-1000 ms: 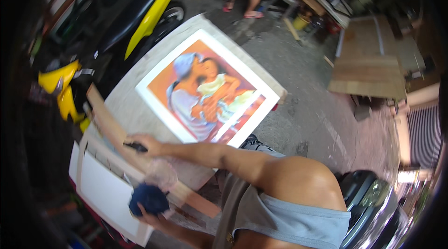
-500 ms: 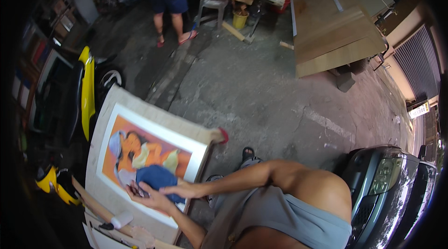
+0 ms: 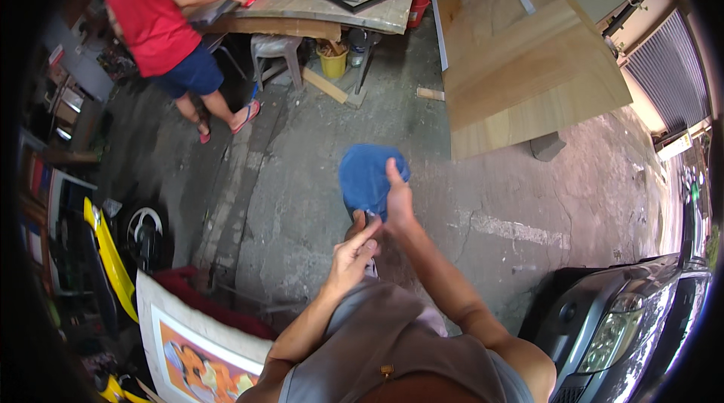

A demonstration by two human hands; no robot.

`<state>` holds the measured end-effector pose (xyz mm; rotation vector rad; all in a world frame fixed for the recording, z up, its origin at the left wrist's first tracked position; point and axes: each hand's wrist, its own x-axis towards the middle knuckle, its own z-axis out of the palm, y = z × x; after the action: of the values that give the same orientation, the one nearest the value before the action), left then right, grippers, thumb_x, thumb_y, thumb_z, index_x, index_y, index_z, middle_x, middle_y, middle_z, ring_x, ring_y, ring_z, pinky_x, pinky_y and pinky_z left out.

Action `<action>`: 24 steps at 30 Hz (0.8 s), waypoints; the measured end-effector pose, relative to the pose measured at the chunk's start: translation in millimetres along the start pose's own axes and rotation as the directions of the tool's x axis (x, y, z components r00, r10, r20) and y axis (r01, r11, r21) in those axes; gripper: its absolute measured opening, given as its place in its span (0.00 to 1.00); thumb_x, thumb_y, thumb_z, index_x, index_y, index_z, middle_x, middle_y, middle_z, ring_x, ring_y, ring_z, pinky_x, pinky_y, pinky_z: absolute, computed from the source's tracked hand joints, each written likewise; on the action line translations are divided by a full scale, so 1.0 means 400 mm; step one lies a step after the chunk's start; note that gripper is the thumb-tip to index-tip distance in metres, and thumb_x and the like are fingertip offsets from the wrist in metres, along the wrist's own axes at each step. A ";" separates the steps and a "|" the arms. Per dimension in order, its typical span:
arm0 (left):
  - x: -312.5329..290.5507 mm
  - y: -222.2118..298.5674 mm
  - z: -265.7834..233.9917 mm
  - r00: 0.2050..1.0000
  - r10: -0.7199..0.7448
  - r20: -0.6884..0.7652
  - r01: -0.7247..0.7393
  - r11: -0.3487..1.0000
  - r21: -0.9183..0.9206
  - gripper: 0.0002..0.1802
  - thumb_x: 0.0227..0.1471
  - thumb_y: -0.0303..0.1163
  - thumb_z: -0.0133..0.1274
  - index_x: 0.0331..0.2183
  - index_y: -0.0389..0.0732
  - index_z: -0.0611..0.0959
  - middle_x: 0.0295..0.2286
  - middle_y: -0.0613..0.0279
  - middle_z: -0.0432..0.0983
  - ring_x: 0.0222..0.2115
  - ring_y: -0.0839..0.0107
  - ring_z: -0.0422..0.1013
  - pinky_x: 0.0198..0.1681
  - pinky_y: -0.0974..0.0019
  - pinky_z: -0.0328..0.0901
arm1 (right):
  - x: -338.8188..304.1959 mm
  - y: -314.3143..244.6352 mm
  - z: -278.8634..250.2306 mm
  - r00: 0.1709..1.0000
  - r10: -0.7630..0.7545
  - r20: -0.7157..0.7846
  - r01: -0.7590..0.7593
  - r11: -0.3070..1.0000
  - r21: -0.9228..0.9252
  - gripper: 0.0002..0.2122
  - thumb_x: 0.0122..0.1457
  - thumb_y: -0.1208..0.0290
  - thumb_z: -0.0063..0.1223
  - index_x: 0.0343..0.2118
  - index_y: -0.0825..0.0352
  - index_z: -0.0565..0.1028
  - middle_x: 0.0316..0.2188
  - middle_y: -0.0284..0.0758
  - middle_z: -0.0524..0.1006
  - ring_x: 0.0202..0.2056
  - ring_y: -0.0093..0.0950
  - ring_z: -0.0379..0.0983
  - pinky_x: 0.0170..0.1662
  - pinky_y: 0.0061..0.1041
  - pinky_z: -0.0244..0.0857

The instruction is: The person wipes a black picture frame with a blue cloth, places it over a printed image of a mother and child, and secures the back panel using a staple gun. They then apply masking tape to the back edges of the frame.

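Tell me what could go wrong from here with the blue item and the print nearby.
Drop: the blue fabric item is in the right hand, above bare concrete floor; if that grip slackened, it might fall and get dirty.

Brush: the left arm overlaps the white-bordered print in this view; if it is truly that close, a careless elbow could smudge or shift it, though depth is hard to judge.

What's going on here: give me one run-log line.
right hand: gripping round blue item | left hand: at item's near edge, contact unclear | co-worker: beside table
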<state>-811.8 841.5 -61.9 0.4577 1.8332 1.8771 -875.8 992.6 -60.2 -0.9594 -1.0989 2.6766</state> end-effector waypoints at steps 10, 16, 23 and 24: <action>1.049 0.060 -0.303 0.932 0.362 -0.005 -0.200 0.525 0.827 0.22 0.33 0.44 0.68 0.33 0.46 0.81 0.25 0.64 0.70 0.30 0.66 0.66 0.33 0.63 0.60 | 0.709 -0.454 -0.043 0.964 -0.198 -0.176 0.221 0.968 0.121 0.26 0.62 0.53 0.44 0.53 0.71 0.64 0.49 0.44 0.71 0.49 0.36 0.70 0.53 0.34 0.65; 1.797 0.023 -0.470 0.935 0.334 0.117 -0.149 0.073 0.986 0.40 0.31 0.34 0.66 0.50 0.45 0.71 0.48 0.58 0.66 0.55 0.55 0.55 0.59 0.51 0.50 | 1.174 -0.584 0.071 0.912 -0.384 -0.147 0.325 0.893 -0.312 0.23 0.62 0.56 0.46 0.51 0.72 0.66 0.45 0.40 0.72 0.45 0.29 0.70 0.49 0.27 0.63; 2.160 -0.016 -0.617 0.791 -0.099 0.604 -0.601 0.064 0.797 0.28 0.35 0.42 0.63 0.41 0.41 0.79 0.39 0.57 0.73 0.46 0.62 0.66 0.59 0.58 0.49 | 1.632 -0.656 0.344 0.650 -0.482 0.587 0.704 0.092 -0.704 0.25 0.56 0.67 0.53 0.54 0.75 0.62 0.45 0.49 0.68 0.41 0.43 0.66 0.47 0.38 0.59; 2.161 0.000 -0.631 0.763 -0.052 0.644 -0.618 0.236 0.750 0.27 0.35 0.43 0.63 0.39 0.41 0.80 0.37 0.57 0.74 0.44 0.62 0.68 0.56 0.59 0.53 | 1.652 -0.674 0.383 0.624 -0.420 0.659 0.731 0.016 -0.682 0.27 0.55 0.67 0.54 0.55 0.75 0.61 0.46 0.49 0.67 0.41 0.44 0.65 0.47 0.39 0.58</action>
<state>-1668.8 1103.6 -150.6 1.6977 2.2962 0.3109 -1531.7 1302.6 -141.1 0.0629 -2.5234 1.2329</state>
